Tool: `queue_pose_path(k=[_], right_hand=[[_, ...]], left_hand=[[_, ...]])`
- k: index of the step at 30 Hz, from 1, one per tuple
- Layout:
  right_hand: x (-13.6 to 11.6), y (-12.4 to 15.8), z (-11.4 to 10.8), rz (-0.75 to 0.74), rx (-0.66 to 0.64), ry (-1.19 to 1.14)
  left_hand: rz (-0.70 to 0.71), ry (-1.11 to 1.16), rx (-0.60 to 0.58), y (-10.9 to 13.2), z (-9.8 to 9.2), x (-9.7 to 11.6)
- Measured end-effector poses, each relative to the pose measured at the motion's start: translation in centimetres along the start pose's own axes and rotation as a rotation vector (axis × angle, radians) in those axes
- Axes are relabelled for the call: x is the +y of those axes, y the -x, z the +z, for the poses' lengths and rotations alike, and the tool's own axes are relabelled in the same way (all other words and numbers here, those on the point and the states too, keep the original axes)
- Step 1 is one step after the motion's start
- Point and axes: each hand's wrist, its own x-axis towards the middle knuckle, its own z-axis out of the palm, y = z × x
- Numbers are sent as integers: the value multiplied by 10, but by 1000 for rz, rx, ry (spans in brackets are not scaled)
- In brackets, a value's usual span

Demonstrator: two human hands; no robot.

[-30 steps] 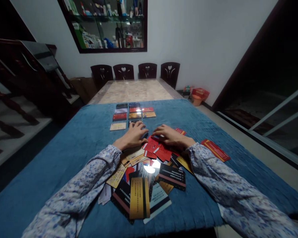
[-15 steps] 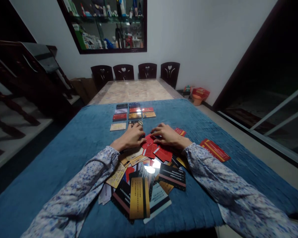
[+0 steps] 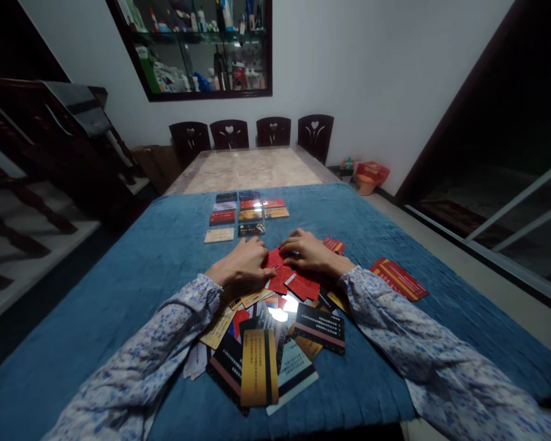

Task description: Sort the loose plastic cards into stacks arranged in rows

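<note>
Together, our left hand (image 3: 242, 264) and right hand (image 3: 314, 253) flank a loose bunch of red cards (image 3: 309, 286), which lies between and just below our fingertips. Our fingers are bent on both sides, the left thumb reaching over the reds; whether either hand pinches a card, we cannot tell. Nearer us than the fingers spreads an overlapping heap, with a gold card (image 3: 259, 367) on top beside a pale blue card (image 3: 298, 375). Just beyond our left fingertips sits a black card (image 3: 252, 229), with a cream card (image 3: 219, 235) to its left. Well right of our right fingers, past the sleeve, lie yellow-striped red cards (image 3: 400, 280).
</note>
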Motion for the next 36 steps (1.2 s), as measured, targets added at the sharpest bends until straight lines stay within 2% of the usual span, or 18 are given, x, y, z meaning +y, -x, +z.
queue_pose_path(k=[11, 17, 21, 29, 36], right_hand=[[2, -1, 2, -44, -18, 26], [4, -3, 7, -44, -4, 127], [3, -7, 10, -106, 14, 204], [-3, -4, 4, -180, 34, 243], [-5, -6, 6, -158, 79, 271]], left_hand=[[63, -17, 127, -3, 10, -5], [115, -70, 126, -4, 16, -13], [131, -64, 108, -4, 17, -18], [208, -204, 127, -6, 21, -14], [218, -190, 178, -7, 22, -14]])
